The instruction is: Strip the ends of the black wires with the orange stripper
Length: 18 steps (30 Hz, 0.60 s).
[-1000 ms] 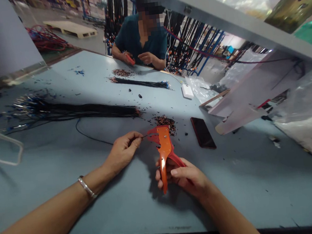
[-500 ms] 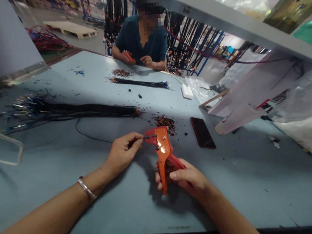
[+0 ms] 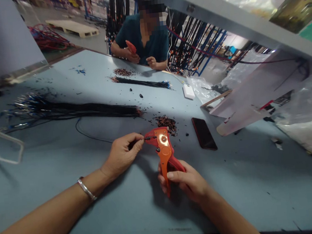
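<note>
Between thumb and fingertips, my left hand (image 3: 124, 152) pinches a thin black wire (image 3: 94, 137) close to its end. The wire trails left behind the hand and ends in a blue tip. My right hand (image 3: 186, 179) is wrapped round the handles of orange and red wire strippers (image 3: 163, 149). Their red jaws point left and meet the wire's end right at my left fingertips. Just beyond the tool lies a heap of black and copper-coloured scraps (image 3: 166, 123). A thick bundle of black wires (image 3: 88, 110) with bare copper ends lies farther left.
A black phone (image 3: 204, 133) lies to the right of the tool. Farther off are a smaller wire bundle (image 3: 141, 82), another scrap heap (image 3: 123, 72) and a white box (image 3: 188, 91). Across the table (image 3: 121, 213) sits a co-worker (image 3: 142, 40) holding a red tool.
The wire strippers have tilted a little in my right hand, with the handles swinging slightly right. My left hand stays in place. The co-worker has raised the red tool.
</note>
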Tool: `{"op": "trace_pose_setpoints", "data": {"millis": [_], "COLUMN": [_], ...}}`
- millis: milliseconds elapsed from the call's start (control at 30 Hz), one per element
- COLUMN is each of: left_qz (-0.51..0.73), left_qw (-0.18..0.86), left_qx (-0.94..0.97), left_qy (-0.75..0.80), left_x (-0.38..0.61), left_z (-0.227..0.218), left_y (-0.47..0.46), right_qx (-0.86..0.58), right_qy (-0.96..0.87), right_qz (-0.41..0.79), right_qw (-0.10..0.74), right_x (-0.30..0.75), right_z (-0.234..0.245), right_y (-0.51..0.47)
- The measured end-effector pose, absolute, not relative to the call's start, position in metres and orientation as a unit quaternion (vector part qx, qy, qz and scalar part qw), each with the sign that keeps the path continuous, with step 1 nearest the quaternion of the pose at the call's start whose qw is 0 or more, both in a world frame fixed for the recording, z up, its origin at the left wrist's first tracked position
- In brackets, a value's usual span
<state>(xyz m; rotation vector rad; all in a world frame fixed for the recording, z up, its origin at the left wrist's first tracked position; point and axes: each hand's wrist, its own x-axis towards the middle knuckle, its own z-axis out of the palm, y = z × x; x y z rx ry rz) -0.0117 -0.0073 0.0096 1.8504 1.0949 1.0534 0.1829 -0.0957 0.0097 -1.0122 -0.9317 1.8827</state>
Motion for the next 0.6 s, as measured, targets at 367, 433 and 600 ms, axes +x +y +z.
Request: {"op": "trace_pose_setpoints", "data": {"millis": [367, 433, 600], "left_qz": [0.405, 0.403, 0.406], "left_qw": [0.376, 0.37, 0.359], "left_qx": [0.715, 0.717, 0.719], "left_qy": [0.428, 0.432, 0.434], "left_x": [-0.0117, -0.0116, -0.0115], "left_z": [0.0105, 0.0108, 0.0101], "left_y": [-0.0082, -0.0085, -0.0095], "right_qx": [-0.427, -0.429, -0.434], "right_qy": [-0.376, -0.382, -0.386], "right_qz": [0.718, 0.711, 0.701], "right_qw": [0.401, 0.405, 0.414], "right_x": [0.1787, 0.1777, 0.1752], "right_z": [0.0056, 0.0046, 0.0013], "right_y": [-0.0982, -0.0988, -0.1002]}}
